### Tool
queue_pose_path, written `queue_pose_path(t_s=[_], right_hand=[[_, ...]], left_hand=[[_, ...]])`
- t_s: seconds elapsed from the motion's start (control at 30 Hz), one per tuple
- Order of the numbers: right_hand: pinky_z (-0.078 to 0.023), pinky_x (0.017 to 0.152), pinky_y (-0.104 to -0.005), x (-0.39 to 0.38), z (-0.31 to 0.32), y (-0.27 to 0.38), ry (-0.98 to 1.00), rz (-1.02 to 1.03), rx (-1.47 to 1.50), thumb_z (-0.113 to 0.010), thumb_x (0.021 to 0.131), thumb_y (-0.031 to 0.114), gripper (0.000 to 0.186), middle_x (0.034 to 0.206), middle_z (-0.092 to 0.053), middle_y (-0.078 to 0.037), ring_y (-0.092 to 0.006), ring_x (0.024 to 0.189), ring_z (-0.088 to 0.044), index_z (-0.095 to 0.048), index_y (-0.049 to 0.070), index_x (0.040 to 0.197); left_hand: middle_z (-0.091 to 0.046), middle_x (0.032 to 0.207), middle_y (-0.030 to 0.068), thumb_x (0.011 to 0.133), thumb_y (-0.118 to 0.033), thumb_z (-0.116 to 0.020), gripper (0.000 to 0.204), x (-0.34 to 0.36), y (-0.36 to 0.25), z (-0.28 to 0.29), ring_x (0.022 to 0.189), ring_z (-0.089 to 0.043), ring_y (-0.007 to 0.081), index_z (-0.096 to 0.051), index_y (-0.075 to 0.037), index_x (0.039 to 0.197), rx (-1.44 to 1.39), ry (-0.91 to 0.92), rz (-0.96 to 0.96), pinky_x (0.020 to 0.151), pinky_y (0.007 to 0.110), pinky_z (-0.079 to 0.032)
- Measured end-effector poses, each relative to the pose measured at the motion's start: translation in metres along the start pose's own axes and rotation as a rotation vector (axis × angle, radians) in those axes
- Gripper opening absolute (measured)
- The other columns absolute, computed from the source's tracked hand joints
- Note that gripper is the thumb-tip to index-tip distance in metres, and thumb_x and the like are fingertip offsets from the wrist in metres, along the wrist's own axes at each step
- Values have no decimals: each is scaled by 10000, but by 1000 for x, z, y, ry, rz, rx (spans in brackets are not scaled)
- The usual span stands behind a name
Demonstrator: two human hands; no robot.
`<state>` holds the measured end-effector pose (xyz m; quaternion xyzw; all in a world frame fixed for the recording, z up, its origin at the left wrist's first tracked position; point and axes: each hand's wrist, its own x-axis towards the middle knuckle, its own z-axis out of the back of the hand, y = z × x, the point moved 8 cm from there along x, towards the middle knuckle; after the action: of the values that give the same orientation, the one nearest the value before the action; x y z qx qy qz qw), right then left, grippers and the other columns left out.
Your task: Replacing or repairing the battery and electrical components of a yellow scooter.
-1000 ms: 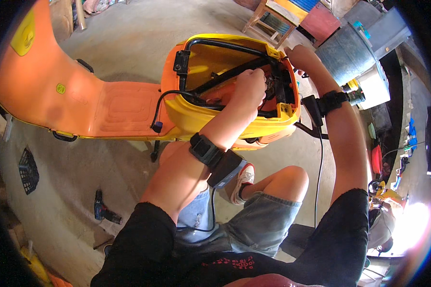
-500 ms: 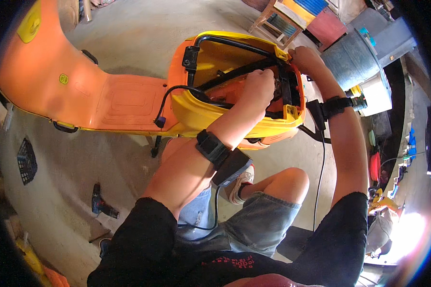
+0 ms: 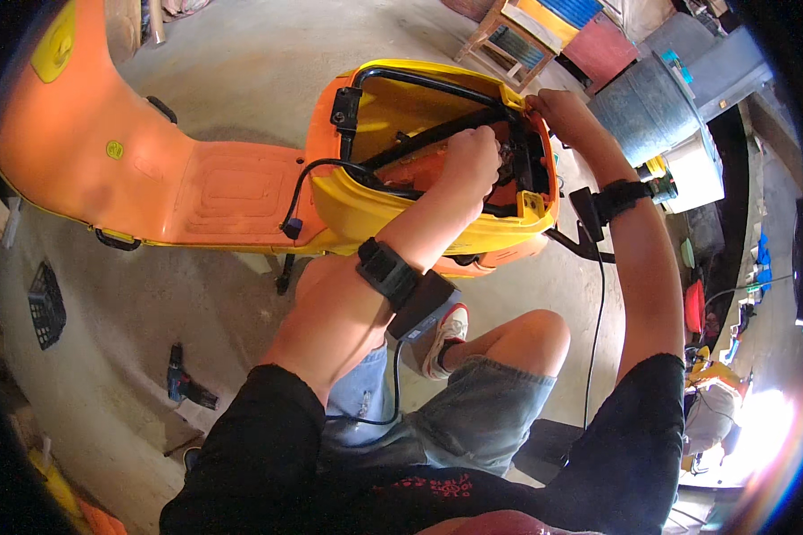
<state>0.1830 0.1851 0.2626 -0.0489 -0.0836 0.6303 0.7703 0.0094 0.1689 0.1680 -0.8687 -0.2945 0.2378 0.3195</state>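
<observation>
An orange and yellow scooter body [image 3: 232,189] stretches from the left to the middle, its seat opening showing a black tubular frame [image 3: 437,85]. Inside this opening, beside the frame's rear crossbar, my left hand [image 3: 471,162] is closed. Its fingertips and whatever they hold are hidden behind the hand. My right hand [image 3: 562,114] curls over the rear corner of the body, with its fingers around the edge. A black cable with a plug end [image 3: 292,227] hangs out over the front lip of the opening.
On the floor at the lower left are a cordless drill [image 3: 187,382] and a black plastic basket [image 3: 46,305]. A wooden stool [image 3: 511,45] and a grey metal drum [image 3: 641,109] stand beyond my right hand. A black cord [image 3: 598,330] dangles below my right forearm.
The scooter body appears slightly further left in the picture. My left hand has shifted a little left and down inside the opening. My right hand keeps to the rear corner.
</observation>
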Motion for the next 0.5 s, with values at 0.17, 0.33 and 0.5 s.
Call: queue_pose_path(t_s=[0.17, 0.33, 0.5], right_hand=[[-478, 714, -491, -5, -3, 2, 44, -3, -130, -344, 970, 392, 506, 875, -623, -263, -411, 795, -616, -622, -24, 893], [-490, 745, -480, -4, 1, -16, 4, -288, -73, -340, 966, 408, 552, 861, -634, -273, -404, 777, -631, -630, -50, 858], [-518, 586, -436, 12, -28, -48, 236, -317, -24, -385, 939, 430, 544, 728, -642, -222, -342, 597, -641, -628, -51, 862]], left_hand=[[-371, 525, -4, 836, -145, -417, 122, 1, 2, 2, 381, -293, 108, -490, -52, 807, -41, 14, 4, 356, 269, -208], [-402, 527, 5, 837, -132, -433, 114, 2, 0, 1, 380, -330, 110, -502, -42, 822, 15, 61, -58, 345, 266, -211], [-394, 515, -2, 822, -111, -450, 82, 5, 6, -6, 384, -336, 107, -501, -48, 819, 7, 56, -34, 343, 263, -212]])
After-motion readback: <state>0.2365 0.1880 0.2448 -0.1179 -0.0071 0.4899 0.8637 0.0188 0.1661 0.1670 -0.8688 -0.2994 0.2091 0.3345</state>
